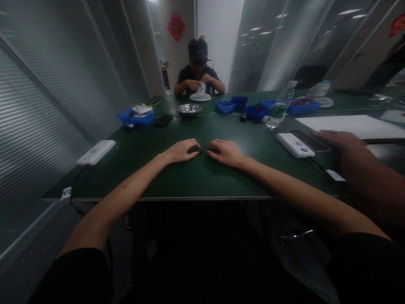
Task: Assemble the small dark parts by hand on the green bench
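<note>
2 hands point(186, 150) at a small dark object point(199, 150) — green table point(202, 179) beneath

1. Bowl point(186, 112): metal, on green table point(177, 181), white items point(192, 109) inside.
2. Left tray point(136, 120): blue, white tissue point(141, 109) on top.
3. Phone point(163, 120): dark, flat, between left tray and bowl.
4. Bottle point(281, 107): clear, standing at right.
5. White unit point(96, 152): near table's left edge.
6. Fan point(200, 97): white, far side, before a dark-clothed person point(200, 69).
7. Sign point(176, 26): red, diamond-shaped, wall-mounted.
</note>
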A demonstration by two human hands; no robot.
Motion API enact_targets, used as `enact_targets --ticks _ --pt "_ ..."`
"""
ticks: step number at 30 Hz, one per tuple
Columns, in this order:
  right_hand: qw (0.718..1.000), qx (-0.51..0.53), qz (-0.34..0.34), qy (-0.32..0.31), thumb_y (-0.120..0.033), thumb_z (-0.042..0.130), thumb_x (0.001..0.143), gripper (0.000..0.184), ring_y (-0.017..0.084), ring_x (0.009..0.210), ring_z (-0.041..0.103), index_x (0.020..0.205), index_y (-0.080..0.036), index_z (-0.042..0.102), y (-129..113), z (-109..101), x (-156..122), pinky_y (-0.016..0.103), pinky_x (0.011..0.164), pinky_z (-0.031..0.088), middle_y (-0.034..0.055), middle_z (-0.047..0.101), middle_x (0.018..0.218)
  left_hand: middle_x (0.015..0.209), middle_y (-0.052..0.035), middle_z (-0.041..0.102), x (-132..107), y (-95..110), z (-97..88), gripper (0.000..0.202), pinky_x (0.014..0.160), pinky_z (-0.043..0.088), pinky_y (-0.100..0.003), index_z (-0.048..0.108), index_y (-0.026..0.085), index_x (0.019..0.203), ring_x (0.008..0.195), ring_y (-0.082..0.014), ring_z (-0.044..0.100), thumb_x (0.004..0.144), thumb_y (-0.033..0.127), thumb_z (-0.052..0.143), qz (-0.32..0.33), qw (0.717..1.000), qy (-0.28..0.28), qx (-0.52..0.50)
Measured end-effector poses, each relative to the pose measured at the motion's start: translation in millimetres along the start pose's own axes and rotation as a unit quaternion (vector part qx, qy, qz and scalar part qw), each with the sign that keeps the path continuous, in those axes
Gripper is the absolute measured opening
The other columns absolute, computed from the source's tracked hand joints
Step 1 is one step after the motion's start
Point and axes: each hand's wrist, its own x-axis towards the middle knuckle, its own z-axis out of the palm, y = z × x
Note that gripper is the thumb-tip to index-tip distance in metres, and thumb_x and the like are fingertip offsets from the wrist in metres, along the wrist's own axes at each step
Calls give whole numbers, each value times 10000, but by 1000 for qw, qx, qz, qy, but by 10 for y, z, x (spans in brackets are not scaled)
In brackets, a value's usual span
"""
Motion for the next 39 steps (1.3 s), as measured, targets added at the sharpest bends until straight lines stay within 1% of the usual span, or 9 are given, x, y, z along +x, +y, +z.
enact_targets --ticks 4,9,12,18,22,27,30,34,39 --pt "1000 0 8 -2 -479 543 1021 358 215 924 657 1227 -221 681 1 -14 -5 295 738 415 84 711 1177 1071 -90 658 -12 -18 -5 246 772 508 -347 672 193 1138 847 -213 619 976 357 585 -17 1000 4 6" --pt "1000 1 11 -12 -446 572 1005 345 218 938 659 1244 -227 688 -10 -28 -4 299 764 426 85 707 1197 1047 -87 654 -16 -36 -3 241 751 499 -350 663 196 1129 835 -216 611 973 352 567 -23 1000 4 7" --pt "1000 -1 9 -16 -453 573 1003 349 215 916 656 1242 -226 689 -2 -16 -3 299 752 422 84 708 1175 1053 -89 654 -16 -37 -15 230 752 498 -352 659 195 1121 841 -217 612 977 347 565 -23 1000 1 3" --pt "1000 1 1 -10 -467 539 1027 354 212 921 649 1249 -226 674 10 1 -6 298 767 417 82 705 1187 1106 -101 663 -5 -31 -26 230 838 514 -372 678 190 1130 942 -236 632 983 335 577 -11 1000 0 -2" --pt "1000 1 -8 -18 -463 535 1031 355 207 909 646 1261 -227 669 2 -7 -5 293 743 408 81 702 1179 1147 -109 665 7 -11 -9 239 896 518 -385 690 193 1139 1012 -248 641 1004 351 573 -1 1000 -3 -11" --pt "1000 -2 -12 -23 -460 531 1035 346 200 888 641 1239 -219 674 -5 -18 -4 287 715 396 85 698 1179 1147 -103 670 13 -15 20 249 914 519 -379 701 200 1146 1019 -245 646 1010 379 595 7 1000 -2 -18" --pt "1000 4 -14 -26 -451 536 1031 347 202 886 639 1241 -212 673 -1 -17 -3 286 716 398 87 699 1168 1166 -101 669 13 -36 26 258 916 517 -373 707 202 1170 1028 -241 647 1017 375 592 10 1000 0 -25" --pt "1000 8 -10 -27 -460 530 1030 355 208 893 640 1243 -215 675 2 -11 -1 290 732 403 87 701 1158 1176 -104 667 19 -58 20 268 961 506 -389 724 208 1189 1075 -246 645 1034 367 574 17 999 -5 -38" --pt "999 23 -36 -27 -458 499 1046 364 205 907 641 1242 -209 678 -3 -4 -6 289 761 416 93 696 1163 1182 -102 669 30 -51 26 264 958 506 -387 740 220 1202 1069 -238 656 1038 344 574 16 998 -9 -64"
